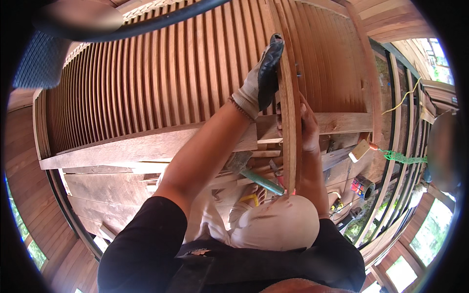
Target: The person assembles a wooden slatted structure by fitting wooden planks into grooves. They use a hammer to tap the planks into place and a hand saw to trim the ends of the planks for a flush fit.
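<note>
Seen from the head view, a long board runs away from the worker over a slatted wooden panel, its near end by the knee. The gloved left hand lies along the board's left side, black palm against it; I can't tell how far its fingers curl. The bare right hand is closed around the board lower down, fingers showing on the far side. Below the panel's near rail, a green-handled hammer lies among wood offcuts. To the right sit a tin and green rope, beside dark bars. Plank walls curve round, with daylight in the openings.
</note>
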Action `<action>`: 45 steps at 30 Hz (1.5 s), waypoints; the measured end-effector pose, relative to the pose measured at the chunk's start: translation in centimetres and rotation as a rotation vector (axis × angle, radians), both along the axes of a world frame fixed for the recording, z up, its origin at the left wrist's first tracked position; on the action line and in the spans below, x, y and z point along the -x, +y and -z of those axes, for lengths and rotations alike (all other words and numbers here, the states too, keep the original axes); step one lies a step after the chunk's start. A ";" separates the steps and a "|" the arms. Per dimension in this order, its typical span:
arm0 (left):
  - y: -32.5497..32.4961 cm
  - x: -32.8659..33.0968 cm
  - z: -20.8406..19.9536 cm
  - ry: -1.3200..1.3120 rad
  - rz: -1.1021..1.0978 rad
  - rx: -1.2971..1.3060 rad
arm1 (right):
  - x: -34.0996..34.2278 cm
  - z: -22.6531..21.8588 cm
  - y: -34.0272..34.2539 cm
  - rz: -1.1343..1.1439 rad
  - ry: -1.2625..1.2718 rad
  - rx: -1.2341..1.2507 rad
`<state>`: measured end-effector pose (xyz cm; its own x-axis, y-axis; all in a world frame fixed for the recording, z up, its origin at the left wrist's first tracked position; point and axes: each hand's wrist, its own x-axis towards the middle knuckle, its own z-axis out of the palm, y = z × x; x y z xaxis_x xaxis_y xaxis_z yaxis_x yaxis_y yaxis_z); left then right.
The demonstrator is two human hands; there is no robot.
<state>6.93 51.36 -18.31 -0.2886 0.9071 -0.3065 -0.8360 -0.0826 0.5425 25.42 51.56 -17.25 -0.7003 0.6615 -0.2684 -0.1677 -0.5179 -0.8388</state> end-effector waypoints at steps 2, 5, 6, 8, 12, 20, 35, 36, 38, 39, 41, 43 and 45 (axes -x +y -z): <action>-0.8 0.7 -2.7 -0.100 0.141 -0.007 | 0.6 -0.9 0.0 -0.128 -0.005 0.010; -1.1 0.7 -3.6 -0.037 0.050 0.085 | 1.8 -2.0 -0.7 -0.204 -0.002 0.007; -0.8 1.1 -1.8 0.304 0.083 -0.050 | 2.0 -1.9 -0.8 -0.205 -0.014 -0.019; -0.6 1.6 0.4 0.989 -0.039 -0.271 | 1.9 -1.7 -0.8 -0.202 -0.041 -0.069; 0.4 1.0 0.5 0.623 0.035 0.022 | 1.5 -1.9 -0.6 -0.210 -0.059 0.019; 0.3 0.4 -0.5 0.242 -0.071 0.044 | 1.5 -2.0 -0.7 -0.184 -0.134 0.104; -2.3 11.3 -4.4 0.376 0.027 0.358 | 11.5 -3.2 3.8 0.042 -0.394 -0.482; -2.8 12.5 -3.2 0.967 -0.037 0.270 | 12.3 -2.9 3.5 0.033 -0.425 -0.492; -2.8 14.8 0.9 1.941 -0.145 0.061 | 13.8 -3.9 3.0 -0.042 -0.406 -0.493; -2.6 15.4 1.6 2.319 -0.293 -0.031 | 14.4 -4.4 3.0 -0.078 -0.397 -0.500; -1.4 14.1 2.8 1.276 -0.186 0.313 | 14.8 -3.3 2.9 -0.055 -0.510 -0.656; -1.5 14.5 4.2 1.156 -0.140 0.307 | 15.2 -2.4 3.0 -0.042 -0.521 -0.672; -2.1 15.2 4.6 2.048 -0.314 0.137 | 15.3 -2.4 3.1 -0.037 -0.446 -0.540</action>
<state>-8.24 49.31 -22.92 -0.3291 0.7748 0.5398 0.8787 0.0419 0.4755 10.16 54.61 -14.86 -0.6241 0.7613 -0.1759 0.2623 -0.0079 -0.9649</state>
